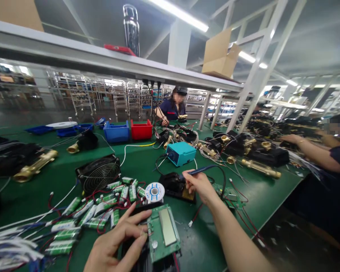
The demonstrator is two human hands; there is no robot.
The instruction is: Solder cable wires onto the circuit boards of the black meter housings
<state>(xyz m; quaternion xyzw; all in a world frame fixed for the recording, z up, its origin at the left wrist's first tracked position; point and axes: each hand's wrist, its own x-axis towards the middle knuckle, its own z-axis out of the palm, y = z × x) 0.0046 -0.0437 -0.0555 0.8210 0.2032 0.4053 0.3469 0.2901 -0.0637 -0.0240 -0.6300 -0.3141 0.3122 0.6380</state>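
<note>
A large factory hall with white steel shelving, strip lights and rows of wire racks in the distance. A long green workbench (141,162) fills the view, crowded with cables and brass pipe fittings. A co-worker (172,107) sits at the far side, and another person's forearm (314,153) reaches in from the right.

On the bench, going down in size: a black fan (98,174) lying flat, a blue bin (116,132) beside a red bin (141,129), a teal soldering station (180,153), and a heap of green batteries (96,211) with red wires.

Nearest the camera lies a green circuit board (164,234) with a grey display, seated on a dark holder. Its long axis runs away from the person. The left hand (116,241) is the closer one: its fingers are slightly spread, tips resting against the board's left edge, not wrapped around it.

The right hand (200,185) is beyond the board and to its right, over a black stand (172,183). Its fingers are closed around a blue soldering iron (204,169), handle pointing up and right; the tip is hidden. A small solder spool (154,192) sits between board and stand.
</note>
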